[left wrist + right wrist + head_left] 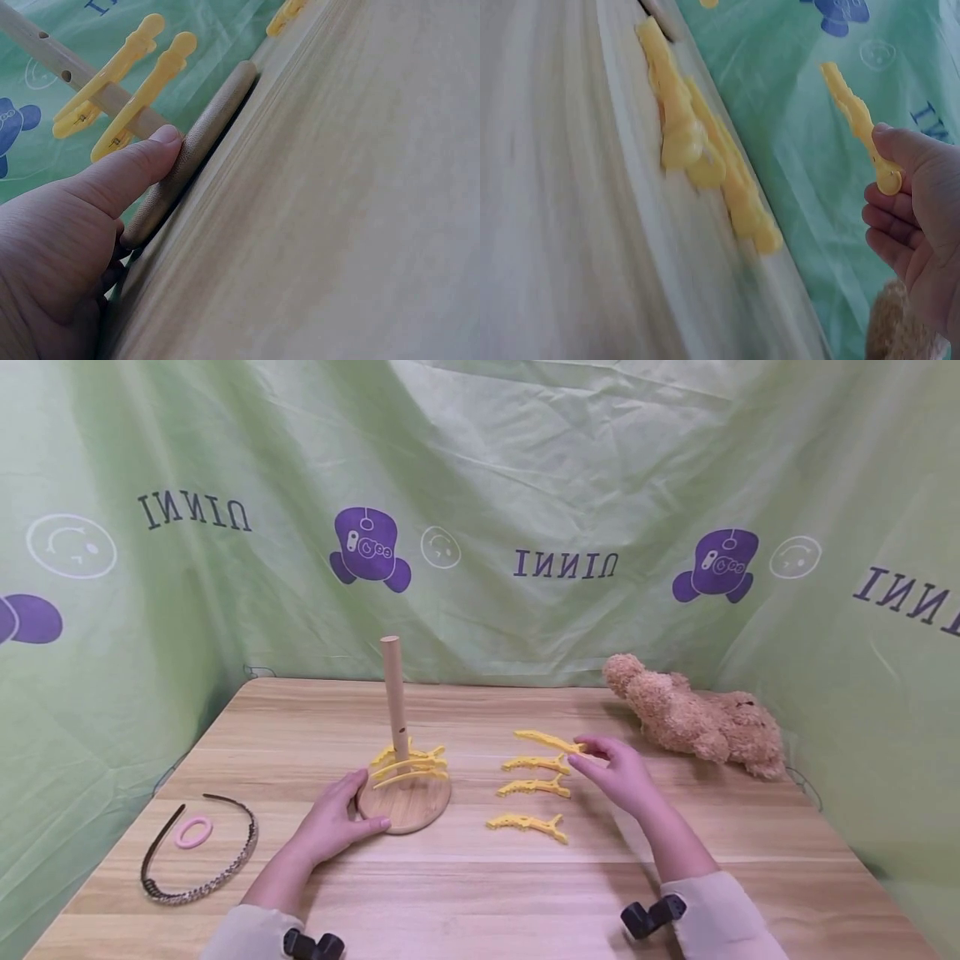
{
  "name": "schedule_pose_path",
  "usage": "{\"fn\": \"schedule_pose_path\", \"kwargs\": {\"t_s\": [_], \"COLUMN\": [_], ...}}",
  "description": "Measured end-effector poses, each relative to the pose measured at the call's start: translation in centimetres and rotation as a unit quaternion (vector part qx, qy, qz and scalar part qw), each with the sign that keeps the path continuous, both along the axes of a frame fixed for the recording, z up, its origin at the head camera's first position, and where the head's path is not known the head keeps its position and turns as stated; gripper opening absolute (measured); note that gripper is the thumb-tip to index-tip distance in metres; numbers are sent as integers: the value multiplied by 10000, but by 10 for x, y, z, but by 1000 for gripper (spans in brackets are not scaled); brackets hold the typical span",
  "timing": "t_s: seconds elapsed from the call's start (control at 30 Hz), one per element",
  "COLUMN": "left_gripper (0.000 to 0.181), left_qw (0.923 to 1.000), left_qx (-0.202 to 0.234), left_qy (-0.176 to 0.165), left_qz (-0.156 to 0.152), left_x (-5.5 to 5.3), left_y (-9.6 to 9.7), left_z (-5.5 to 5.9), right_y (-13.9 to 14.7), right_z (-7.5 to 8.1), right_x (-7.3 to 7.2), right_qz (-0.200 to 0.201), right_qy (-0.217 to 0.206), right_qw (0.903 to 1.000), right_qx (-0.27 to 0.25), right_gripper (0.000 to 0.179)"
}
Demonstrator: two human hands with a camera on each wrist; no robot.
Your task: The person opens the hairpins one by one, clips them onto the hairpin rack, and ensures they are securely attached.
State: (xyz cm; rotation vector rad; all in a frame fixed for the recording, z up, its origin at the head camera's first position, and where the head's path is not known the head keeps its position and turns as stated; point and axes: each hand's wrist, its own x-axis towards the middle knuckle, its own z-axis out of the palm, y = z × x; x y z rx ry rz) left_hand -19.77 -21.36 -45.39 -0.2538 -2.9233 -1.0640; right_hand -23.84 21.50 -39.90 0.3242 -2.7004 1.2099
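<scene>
A wooden stand has an upright post (393, 693) on a round base (411, 814). My left hand (330, 822) holds the base at its left side; in the left wrist view the thumb lies on the rim (214, 116). Several yellow hair clips (412, 766) sit around the lower post. My right hand (618, 774) pinches another yellow hair clip (853, 111) by one end, lifted off the table. Below that hand, three yellow clips lie in a column: an upper one (534, 764), a middle one (532, 787) and a lower one (525, 822).
A dark headband (198, 893) lies at the left of the wooden table (480, 902), with a pink ring (193, 832) inside its curve. At the back right a brown plush toy (690, 718) lies on its side. Green printed cloth (480, 485) hangs behind and beside the table.
</scene>
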Motion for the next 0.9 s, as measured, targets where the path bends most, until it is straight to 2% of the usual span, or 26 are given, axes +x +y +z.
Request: {"fn": "schedule_pose_path", "kwargs": {"t_s": [0.2, 0.4, 0.67, 0.9], "left_gripper": [99, 98, 98, 98], "left_qw": [10000, 10000, 10000, 9999], "left_qx": [-21, -39, -36, -36], "left_qy": [30, 89, 89, 115], "left_qz": [-8, -5, -5, -17], "left_x": [2, 2, 2, 2], "left_y": [0, -1, -1, -1], "left_z": [0, -1, 0, 1], "right_y": [-31, -61, -102, -139], "right_z": [11, 21, 27, 27], "right_x": [-2, -4, -10, -18], "right_qz": [458, 759, 954, 1225], "right_qy": [356, 545, 293, 261], "right_qw": [9983, 9949, 9942, 9903], "right_qx": [32, 382, 401, 607], "right_gripper": [36, 35, 28, 26]}}
